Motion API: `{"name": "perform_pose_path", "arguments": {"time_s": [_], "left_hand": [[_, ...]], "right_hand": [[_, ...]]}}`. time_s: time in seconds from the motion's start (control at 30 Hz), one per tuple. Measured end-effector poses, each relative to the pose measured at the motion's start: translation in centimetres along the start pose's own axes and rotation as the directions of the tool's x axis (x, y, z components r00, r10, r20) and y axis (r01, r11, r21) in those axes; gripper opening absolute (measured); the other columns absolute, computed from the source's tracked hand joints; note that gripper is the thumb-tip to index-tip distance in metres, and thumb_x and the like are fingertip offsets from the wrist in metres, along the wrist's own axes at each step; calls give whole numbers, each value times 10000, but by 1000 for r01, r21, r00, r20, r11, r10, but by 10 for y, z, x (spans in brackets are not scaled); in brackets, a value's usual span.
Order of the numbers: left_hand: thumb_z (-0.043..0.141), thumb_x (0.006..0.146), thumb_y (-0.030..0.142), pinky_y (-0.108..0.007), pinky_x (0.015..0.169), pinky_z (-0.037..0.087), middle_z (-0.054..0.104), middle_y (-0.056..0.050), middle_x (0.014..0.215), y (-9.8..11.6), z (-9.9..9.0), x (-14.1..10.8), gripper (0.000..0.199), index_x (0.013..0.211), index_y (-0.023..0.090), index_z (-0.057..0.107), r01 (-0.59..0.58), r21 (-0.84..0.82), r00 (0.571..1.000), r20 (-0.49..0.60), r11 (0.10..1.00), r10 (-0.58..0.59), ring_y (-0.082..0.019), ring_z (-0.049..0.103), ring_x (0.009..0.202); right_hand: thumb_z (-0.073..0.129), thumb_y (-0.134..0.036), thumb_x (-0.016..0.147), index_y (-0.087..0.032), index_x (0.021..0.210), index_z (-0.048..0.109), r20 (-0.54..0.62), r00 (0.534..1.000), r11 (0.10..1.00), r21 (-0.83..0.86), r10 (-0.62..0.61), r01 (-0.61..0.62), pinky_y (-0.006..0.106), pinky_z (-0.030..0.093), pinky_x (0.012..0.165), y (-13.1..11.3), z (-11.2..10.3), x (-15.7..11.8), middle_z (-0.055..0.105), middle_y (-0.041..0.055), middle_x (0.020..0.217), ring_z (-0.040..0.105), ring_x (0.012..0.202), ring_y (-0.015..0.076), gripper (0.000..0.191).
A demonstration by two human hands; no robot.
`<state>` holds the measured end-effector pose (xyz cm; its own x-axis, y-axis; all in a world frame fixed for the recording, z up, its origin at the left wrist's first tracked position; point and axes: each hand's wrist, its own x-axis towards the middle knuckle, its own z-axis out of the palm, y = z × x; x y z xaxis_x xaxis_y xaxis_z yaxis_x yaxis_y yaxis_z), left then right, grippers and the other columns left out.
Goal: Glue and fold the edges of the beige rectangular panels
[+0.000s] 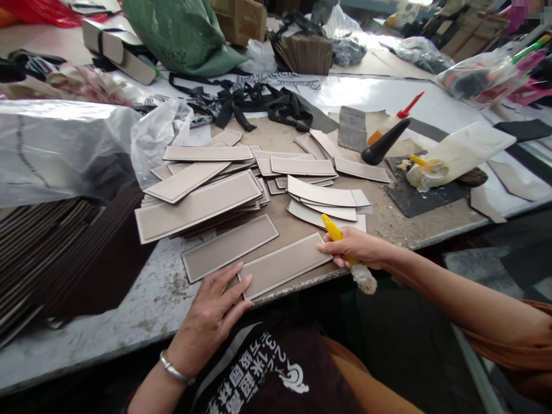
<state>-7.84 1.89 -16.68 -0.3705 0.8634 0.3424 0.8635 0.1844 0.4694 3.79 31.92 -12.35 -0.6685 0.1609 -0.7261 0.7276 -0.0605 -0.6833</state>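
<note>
A flat beige strip with a pale glued-looking border (284, 267) lies at the table's front edge. My left hand (218, 302) rests at its left end, fingers stretched out and touching the strip. In my right hand (356, 247) is a glue brush with a yellow handle (331, 226), its bristles pointing down past the table edge. The right thumb also presses on the strip's right corner. A similar strip (230, 247) lies just behind. Farther back are loose piles of strips (202, 204), and a few curved pieces (323, 192) sit behind my right hand.
Dark panels (77, 253) stand stacked at the left beside clear plastic wrap (60, 149). A whitish glue container (466, 152) lies on a dark board at the right, near a black cone-shaped object (385, 142) and a red-tipped bottle (409, 106). Black straps (254, 103) lie at the back.
</note>
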Motion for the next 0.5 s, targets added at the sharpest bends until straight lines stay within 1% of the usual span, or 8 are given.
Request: {"name": "perform_pose_path", "arguments": {"time_s": [0.13,0.3,0.4,0.5], "left_hand": [[571,841,215,-394,919,444,528,-117,1246,-1,1,-1,343,1182,185,545,10,-21,1000,-17,1000,-10,-239,468,1116],[596,824,254,-423,916,457,565,-97,1226,-1,0,-1,338,1161,237,574,77,-81,996,-33,994,-79,-243,505,1098],[616,810,295,-438,931,458,567,-96,1232,-1,-3,0,412,1213,267,536,117,-150,993,-14,982,-121,-244,513,1115],[625,801,326,-445,968,437,534,-116,1272,4,-6,0,489,1263,250,484,172,-191,983,-32,966,-182,-248,498,1160]], "right_hand": [[734,-503,615,-172,641,438,-20,999,999,18,-27,27,142,250,365,1,3,-1,466,-68,391,361,341,29,445],[727,-537,589,-178,628,427,-73,995,998,-31,-62,60,171,197,379,-2,9,-6,426,-76,366,302,337,31,469],[725,-553,577,-183,623,411,-104,992,996,-57,-71,66,182,169,389,-1,11,-11,408,-78,363,278,344,33,488],[718,-575,583,-184,654,428,-99,991,996,-44,-88,84,193,150,395,3,10,-14,395,-82,362,269,347,40,492]]}}
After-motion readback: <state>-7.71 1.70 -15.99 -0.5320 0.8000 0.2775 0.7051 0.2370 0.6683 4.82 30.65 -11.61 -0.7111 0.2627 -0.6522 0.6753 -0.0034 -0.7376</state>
